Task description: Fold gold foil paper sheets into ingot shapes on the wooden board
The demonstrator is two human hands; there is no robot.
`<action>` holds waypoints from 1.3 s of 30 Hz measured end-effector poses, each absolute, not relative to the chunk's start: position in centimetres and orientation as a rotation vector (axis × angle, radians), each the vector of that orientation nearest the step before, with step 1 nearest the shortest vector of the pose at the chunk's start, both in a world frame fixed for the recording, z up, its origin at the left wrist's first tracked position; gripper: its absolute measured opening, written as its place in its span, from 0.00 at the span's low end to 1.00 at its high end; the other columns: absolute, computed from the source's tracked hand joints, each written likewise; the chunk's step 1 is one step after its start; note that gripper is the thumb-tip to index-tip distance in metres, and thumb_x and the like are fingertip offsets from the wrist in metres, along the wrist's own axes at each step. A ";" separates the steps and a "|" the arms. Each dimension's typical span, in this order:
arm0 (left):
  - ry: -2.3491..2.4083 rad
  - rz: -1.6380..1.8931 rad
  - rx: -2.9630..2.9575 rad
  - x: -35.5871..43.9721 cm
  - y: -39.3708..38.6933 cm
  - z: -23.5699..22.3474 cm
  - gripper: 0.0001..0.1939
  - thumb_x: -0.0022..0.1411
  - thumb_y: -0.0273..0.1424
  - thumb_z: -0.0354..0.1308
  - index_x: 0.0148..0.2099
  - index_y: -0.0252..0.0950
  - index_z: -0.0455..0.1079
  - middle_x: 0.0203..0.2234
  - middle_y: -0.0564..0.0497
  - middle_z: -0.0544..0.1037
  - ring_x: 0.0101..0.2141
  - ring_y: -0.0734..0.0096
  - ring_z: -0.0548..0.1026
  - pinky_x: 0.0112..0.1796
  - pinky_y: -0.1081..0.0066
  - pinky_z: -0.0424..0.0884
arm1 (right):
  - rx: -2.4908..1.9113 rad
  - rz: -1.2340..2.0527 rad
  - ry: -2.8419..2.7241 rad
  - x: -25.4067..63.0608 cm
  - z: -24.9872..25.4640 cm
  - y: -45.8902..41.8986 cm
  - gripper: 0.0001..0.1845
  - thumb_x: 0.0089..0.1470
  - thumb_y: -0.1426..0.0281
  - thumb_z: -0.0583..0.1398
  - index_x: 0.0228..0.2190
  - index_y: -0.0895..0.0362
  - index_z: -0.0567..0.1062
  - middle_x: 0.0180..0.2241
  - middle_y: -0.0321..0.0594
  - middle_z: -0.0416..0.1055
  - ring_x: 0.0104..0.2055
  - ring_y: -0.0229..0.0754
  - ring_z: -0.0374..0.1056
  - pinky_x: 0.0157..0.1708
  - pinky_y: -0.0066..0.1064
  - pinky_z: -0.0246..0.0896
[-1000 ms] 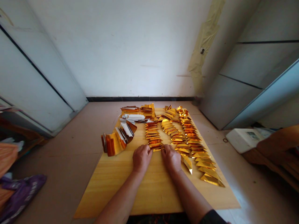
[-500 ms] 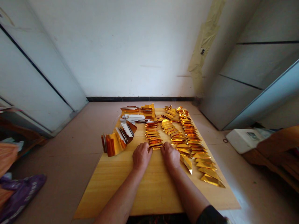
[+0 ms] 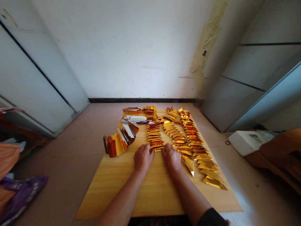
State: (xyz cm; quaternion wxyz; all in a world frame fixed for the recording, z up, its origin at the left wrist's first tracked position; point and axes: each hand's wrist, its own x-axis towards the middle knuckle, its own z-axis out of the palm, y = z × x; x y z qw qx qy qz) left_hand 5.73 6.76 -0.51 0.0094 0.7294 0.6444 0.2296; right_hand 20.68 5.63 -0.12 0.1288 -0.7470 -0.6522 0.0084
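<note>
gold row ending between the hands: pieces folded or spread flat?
Folded: the row shows narrow, overlapping strips with slanted ends. Nearest piece: cannot tell, left hand and right hand hide its ends.

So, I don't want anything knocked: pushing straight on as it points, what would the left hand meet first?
Probably the leftmost row of folded gold pieces, just beyond the left hand; any gap is hard to judge.
</note>
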 end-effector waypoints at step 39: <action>2.418 0.796 2.337 -5.4 4.8 2.9 0.11 0.60 0.28 0.47 0.33 0.39 0.71 0.30 0.49 0.78 0.36 0.64 0.72 0.57 0.47 0.37 | -1.427 0.072 -2.380 19.8 -0.7 2.5 0.11 0.59 0.73 0.51 0.28 0.57 0.70 0.26 0.35 0.69 0.27 0.33 0.63 0.28 0.24 0.48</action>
